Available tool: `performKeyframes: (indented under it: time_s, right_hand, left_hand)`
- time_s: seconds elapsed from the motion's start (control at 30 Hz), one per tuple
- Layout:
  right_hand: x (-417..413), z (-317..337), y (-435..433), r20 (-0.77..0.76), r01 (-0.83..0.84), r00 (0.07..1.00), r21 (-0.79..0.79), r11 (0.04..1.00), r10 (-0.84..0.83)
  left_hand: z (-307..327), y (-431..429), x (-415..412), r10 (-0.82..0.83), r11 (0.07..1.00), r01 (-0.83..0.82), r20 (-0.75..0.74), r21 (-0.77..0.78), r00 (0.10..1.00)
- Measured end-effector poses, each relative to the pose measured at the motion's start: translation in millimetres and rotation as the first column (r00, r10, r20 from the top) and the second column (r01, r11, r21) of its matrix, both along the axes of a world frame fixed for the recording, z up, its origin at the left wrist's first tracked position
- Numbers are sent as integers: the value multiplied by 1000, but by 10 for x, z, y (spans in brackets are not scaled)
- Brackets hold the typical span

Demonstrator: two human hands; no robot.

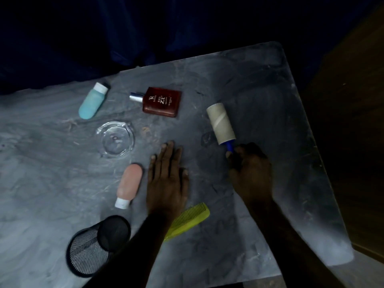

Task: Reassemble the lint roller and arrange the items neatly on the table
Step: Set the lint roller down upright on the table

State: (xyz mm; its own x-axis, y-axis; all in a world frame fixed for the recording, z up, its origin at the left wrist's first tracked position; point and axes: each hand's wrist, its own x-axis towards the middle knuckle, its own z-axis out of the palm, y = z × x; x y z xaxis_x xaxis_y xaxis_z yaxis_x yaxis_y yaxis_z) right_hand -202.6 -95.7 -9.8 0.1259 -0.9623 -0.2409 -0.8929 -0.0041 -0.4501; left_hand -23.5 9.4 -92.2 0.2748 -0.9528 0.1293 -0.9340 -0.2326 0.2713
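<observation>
The lint roller (221, 122) lies on the grey marble table (259, 90), its beige cardboard roll seated on a blue handle that points toward me. My right hand (250, 173) is closed around that blue handle. My left hand (166, 179) rests flat on the table, fingers spread, holding nothing. Around it lie a pink squeeze bottle (129, 185), a yellow-green comb (188, 220), a clear glass ashtray (116, 138), a red-brown perfume bottle (161, 101) and a light blue squeeze bottle (92, 101).
A black mesh cup (95, 244) lies on its side at the near left, partly behind my left forearm. The table's right edge drops to a dark wooden floor (353, 100). A dark blue curtain (145, 28) hangs behind the far edge.
</observation>
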Motion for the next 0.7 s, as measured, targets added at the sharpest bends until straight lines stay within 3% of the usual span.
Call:
performKeyframes:
  time_s: [0.37,0.7]
  right_hand:
    - [528,-89,327,60,-151,987,-23,988,152]
    - [261,-139,86,52,27,998,-47,999,-25]
  left_hand:
    - [1,-12,0,6,1000,-7,28,30,1000]
    - [36,-6,-1,0,1000,0,-11,20,1000]
